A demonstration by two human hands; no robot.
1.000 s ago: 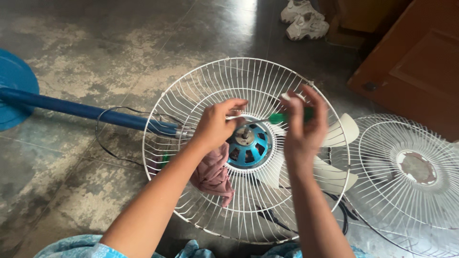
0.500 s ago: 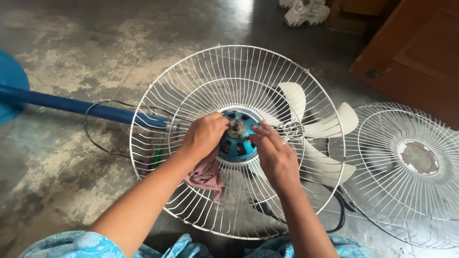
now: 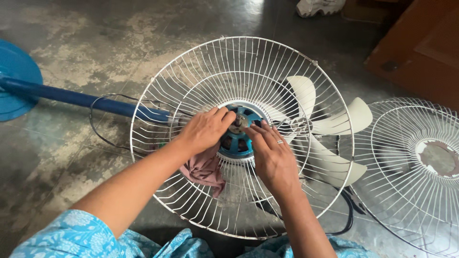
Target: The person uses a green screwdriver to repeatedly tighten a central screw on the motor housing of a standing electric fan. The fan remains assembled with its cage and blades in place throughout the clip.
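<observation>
- Motor hub (image 3: 237,139) (blue, round, ribbed) sits at the centre of the white wire guard (image 3: 201,76), between both hands.
- Left hand (image 3: 204,130): fingers together, resting on hub; pink cloth (image 3: 206,169) beneath.
- Right hand (image 3: 271,156): fingertips pinched at the spindle.
- Pale blade (image 3: 330,143) lies just right; concrete floor (image 3: 95,43) surrounds.

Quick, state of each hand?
Left hand: fingers curled on the blue motor hub, over a pink cloth.
Right hand: fingertips on the hub, holding nothing.

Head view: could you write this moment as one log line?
left hand: on blue motor hub, over pink cloth | right hand: fingers at hub | rear grille: flat on floor | blade: off, beside
</observation>
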